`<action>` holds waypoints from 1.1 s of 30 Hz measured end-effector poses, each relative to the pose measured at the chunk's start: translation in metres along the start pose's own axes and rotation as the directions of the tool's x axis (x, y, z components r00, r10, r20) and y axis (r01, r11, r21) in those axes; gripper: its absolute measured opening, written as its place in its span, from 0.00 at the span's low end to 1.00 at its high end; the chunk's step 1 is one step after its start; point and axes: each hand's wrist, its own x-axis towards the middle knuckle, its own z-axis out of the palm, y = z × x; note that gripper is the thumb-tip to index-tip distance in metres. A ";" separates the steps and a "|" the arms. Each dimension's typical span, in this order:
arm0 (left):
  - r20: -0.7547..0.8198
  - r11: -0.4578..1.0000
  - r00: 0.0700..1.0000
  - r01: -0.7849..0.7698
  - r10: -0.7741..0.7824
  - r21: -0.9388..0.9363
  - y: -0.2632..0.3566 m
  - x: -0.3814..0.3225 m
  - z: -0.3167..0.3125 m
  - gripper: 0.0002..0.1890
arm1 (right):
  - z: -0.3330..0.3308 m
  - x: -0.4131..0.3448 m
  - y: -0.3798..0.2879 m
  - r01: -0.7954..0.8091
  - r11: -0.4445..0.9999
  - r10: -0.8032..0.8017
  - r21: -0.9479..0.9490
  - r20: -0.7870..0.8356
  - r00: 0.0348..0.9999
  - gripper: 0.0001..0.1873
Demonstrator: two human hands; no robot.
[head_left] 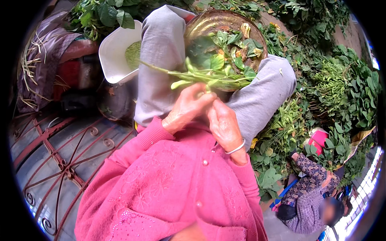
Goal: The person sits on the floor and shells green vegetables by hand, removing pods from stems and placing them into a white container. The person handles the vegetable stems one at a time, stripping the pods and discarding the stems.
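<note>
My left hand (191,105) is closed around the near side of a bunch of green bean pods on stems (217,76), just in front of my lap. Right beside it, my right hand (223,122), with a pale bangle on the wrist, pinches at a pod where the fingertips meet; the pod is mostly hidden by the fingers. The stems lie crosswise over a round, worn metal basin (263,36) between my knees, which holds leaves and yellowed scraps. A white plastic container (110,57) with shelled green beans (133,55) stands beyond my left knee.
Heaps of leafy bean plants (334,81) spread along the right and the top. Another person (310,195) sits at the lower right near a pink container (318,140). A rusty scrollwork metal grille (64,168) fills the lower left. Cloth with dry stalks (37,69) lies at the upper left.
</note>
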 end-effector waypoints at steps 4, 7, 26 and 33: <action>0.041 1.000 0.999 0.003 -0.003 -0.010 -0.007 0.000 -0.004 0.09 | 0.001 0.002 0.020 0.012 0.994 -0.017 0.104 0.046 0.999 0.09; 0.093 0.997 0.996 0.014 -0.007 -0.078 -0.005 -0.001 -0.007 0.09 | -0.013 0.004 0.010 -0.467 0.836 0.359 0.290 0.355 0.863 0.09; 0.163 0.999 0.987 0.004 0.003 -0.038 -0.009 -0.001 -0.018 0.10 | -0.002 0.025 -0.029 0.132 0.951 -0.184 -0.279 -0.171 0.968 0.16; 0.252 0.987 0.960 0.145 -0.124 -0.067 0.009 -0.003 -0.017 0.08 | -0.013 0.012 -0.016 -0.168 0.957 0.086 -0.235 -0.323 0.942 0.06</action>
